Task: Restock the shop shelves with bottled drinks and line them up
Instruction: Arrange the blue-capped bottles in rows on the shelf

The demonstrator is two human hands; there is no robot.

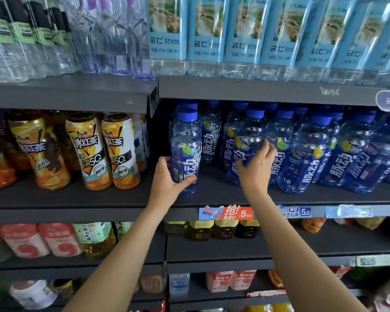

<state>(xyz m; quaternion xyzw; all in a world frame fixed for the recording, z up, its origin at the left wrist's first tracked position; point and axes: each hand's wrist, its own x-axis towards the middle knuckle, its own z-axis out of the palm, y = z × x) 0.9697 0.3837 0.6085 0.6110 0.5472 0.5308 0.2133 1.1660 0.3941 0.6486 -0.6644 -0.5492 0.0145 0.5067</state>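
While both hands grip blue bottles (left (167,176), right (256,170)) | iced-tea bottles (106,149) beside

My left hand (167,183) holds a bottle (186,152) standing at the left end of the middle shelf (212,199). My right hand (256,170) grips a second bottle (245,145) to its right, at the front of a row (338,152) running right. Tea bottles (104,149) stand left; water bottles (245,34) above.
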